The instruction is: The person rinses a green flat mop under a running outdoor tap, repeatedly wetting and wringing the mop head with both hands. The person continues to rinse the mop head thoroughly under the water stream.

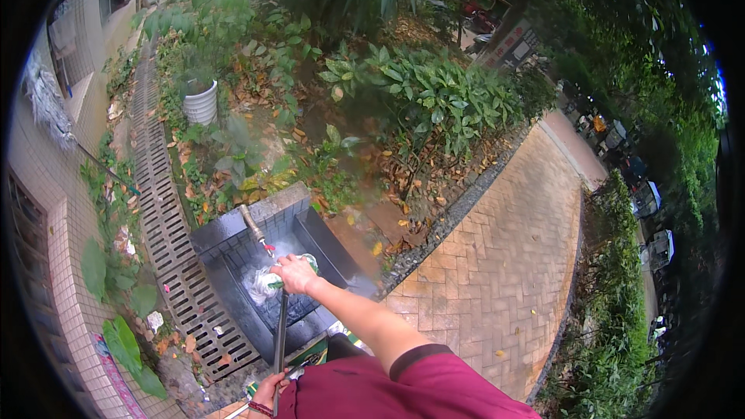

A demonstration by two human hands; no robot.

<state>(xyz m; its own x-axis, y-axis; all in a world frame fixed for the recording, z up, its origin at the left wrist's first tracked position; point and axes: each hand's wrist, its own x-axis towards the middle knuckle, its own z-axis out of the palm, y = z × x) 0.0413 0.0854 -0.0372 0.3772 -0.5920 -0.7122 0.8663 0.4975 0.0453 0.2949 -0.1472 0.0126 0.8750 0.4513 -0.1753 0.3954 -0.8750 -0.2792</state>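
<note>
A mop with a white strand head (261, 284) and a dark metal pole (281, 326) reaches into an outdoor sink (329, 244) lined with dark tiles. My right hand (295, 274) grips the head end of the mop, where green shows around my fingers. My left hand (269, 391), with a beaded band at the wrist, is closed around the pole's lower end in the picture. Above the mop head a metal tap (253, 226) with a red handle points into the sink. Splashing water surrounds the strands. Part of the mop head is hidden by my right hand.
A drain grating (169, 256) runs along the sink's left side. Another mop (46, 102) leans by the tiled wall. A white ribbed pot (201, 103) stands among plants behind the sink. Brick paving (483, 262) lies to the right, bordered by a hedge (611, 302).
</note>
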